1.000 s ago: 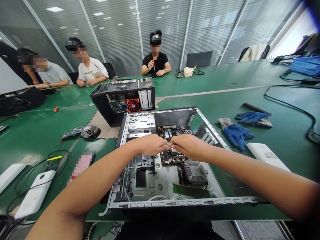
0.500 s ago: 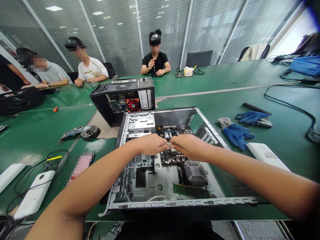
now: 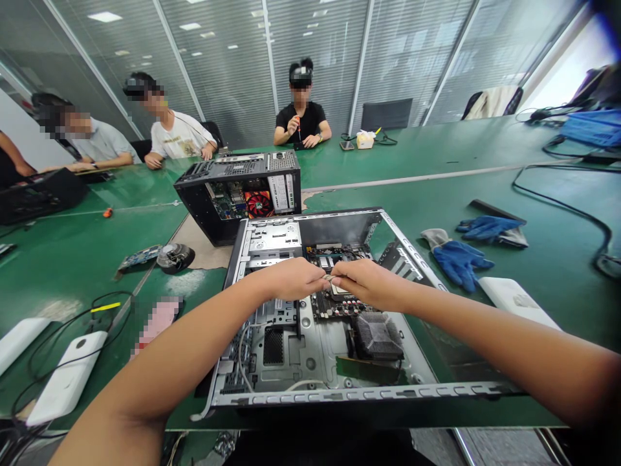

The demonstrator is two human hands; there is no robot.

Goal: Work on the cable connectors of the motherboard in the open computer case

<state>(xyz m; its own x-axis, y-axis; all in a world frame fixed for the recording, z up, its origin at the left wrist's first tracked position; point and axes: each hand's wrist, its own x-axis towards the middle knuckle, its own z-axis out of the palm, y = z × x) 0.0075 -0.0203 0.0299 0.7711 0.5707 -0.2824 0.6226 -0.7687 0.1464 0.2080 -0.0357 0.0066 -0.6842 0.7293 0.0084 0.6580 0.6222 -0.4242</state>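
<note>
An open computer case [image 3: 272,243] lies flat in front of me on the green table, its motherboard [image 3: 334,304] and a black heatsink [image 3: 378,333] exposed. My left hand [image 3: 294,278] and my right hand [image 3: 366,281] meet fingertip to fingertip above the motherboard. Both are closed in a pinch on a small metallic part [image 3: 328,278] between them, too small to name. Grey cables [image 3: 242,353] run along the near-left of the case floor.
A second black computer case [image 3: 237,194] stands behind mine. Blue gloves [image 3: 460,262] and white flat devices [image 3: 517,298] lie at right; a white device with cables [image 3: 68,378], a circuit board and fan [image 3: 174,255] lie at left. Three people sit across the table.
My hands stay pinched together over the motherboard, lifted very slightly. A person at the far left has shifted.
</note>
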